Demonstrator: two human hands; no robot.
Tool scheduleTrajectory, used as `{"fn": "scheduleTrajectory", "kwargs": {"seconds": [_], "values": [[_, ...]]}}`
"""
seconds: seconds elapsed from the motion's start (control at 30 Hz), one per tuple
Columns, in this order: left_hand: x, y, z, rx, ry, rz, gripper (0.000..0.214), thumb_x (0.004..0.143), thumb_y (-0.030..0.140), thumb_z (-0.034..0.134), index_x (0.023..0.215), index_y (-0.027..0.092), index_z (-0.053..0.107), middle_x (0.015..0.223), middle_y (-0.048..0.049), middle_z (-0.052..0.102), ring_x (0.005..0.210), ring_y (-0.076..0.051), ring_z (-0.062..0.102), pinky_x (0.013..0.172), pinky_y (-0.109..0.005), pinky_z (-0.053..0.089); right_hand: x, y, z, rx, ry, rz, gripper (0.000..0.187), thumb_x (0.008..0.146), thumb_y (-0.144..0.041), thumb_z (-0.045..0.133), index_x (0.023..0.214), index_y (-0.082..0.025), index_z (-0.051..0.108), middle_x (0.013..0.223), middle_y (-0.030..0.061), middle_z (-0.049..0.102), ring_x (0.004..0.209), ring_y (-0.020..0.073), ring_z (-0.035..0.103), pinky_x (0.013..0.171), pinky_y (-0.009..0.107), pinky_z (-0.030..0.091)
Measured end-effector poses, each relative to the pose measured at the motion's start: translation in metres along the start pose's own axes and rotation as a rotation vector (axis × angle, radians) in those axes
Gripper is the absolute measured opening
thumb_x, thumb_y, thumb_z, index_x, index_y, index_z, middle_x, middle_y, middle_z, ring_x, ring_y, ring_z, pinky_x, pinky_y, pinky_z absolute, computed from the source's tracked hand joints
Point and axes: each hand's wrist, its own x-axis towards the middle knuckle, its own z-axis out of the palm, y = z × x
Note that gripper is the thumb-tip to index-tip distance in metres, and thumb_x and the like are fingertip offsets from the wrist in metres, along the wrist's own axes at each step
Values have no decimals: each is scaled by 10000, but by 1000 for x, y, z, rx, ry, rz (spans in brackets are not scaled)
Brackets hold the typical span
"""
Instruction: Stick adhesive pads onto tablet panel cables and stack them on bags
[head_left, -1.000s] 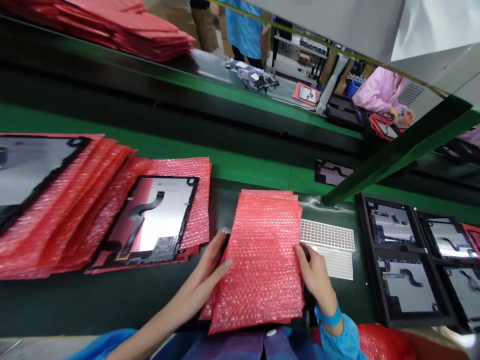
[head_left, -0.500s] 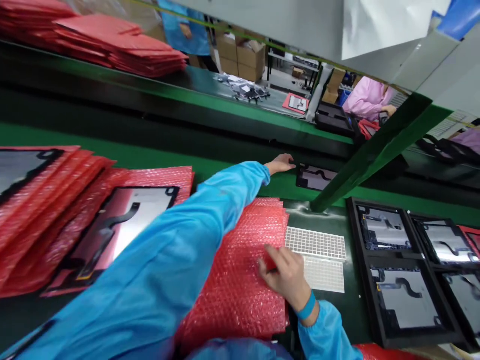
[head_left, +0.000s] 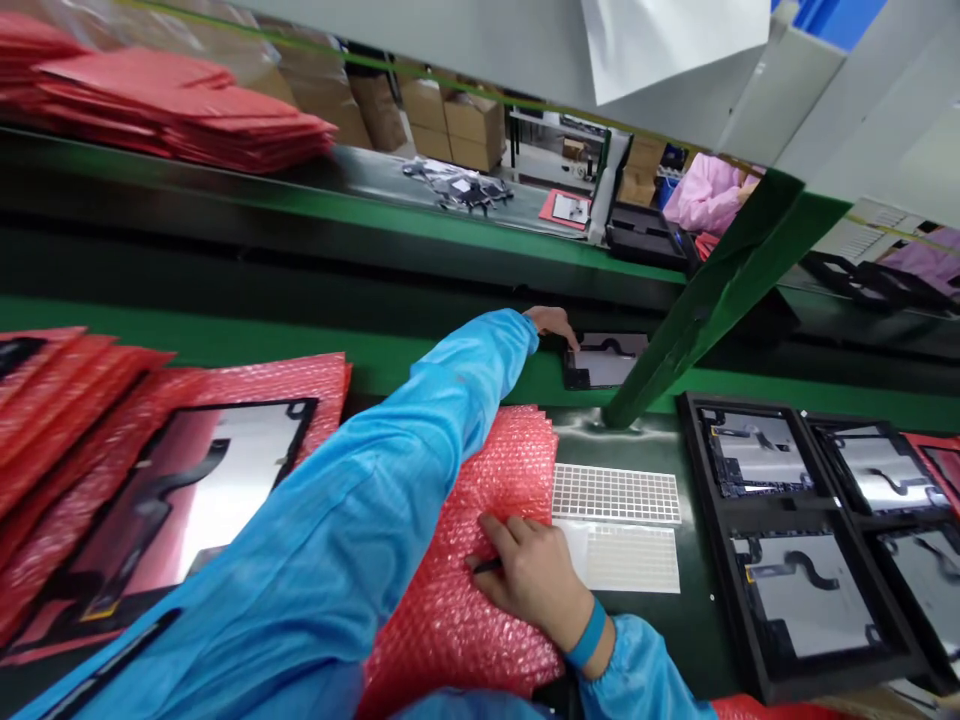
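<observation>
Stretched far forward, my left hand (head_left: 551, 322) has its fingers bent down at the left edge of a display panel (head_left: 611, 362), closed on that edge; its thumb is partly hidden. The panel lies on the green belt, a dark curved flex cable on its back. My right hand (head_left: 536, 575) rests on a stack of red bubble-wrap bags (head_left: 450, 590), thumb and fingers apart. A small dark patch shows between thumb and forefinger, and I cannot make out what it is. Left of my sleeve, another display panel (head_left: 247, 455) lies on red bubble bags (head_left: 90, 490).
White grid sheets (head_left: 619, 495) lie right of the stack. Farther right, a black divided tray (head_left: 724, 525) holds several panels. A green post (head_left: 697, 310) rises beside the far panel. Red bags (head_left: 180, 105) are piled on the back ledge. A person in pink (head_left: 701, 195) sits beyond.
My left hand has come down from above the belt onto the panel's left edge. My right hand has moved left and settled on the bubble-wrap bags. The view has shifted a little.
</observation>
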Motion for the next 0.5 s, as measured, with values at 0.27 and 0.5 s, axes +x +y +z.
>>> {"fn": "scheduleTrajectory", "kwargs": {"seconds": [0.27,0.5], "values": [[-108,-17,-7,-583,248,-1,438,1031,316,717,1424,155,612,1274,-114,693,1044,-217,721,893,-403,646,4,7,3,-12,127,44,475,988,-407,704,1400,-171,688,1142,116,814,927,293,806,783,394,639],[-315,-79,-7,-848,354,30,1027,776,11,775,1697,186,355,1096,-88,734,844,-158,735,774,-270,623,4,12,3,45,350,0,373,983,-404,701,1269,-172,759,1000,117,836,817,245,797,715,324,618]]}}
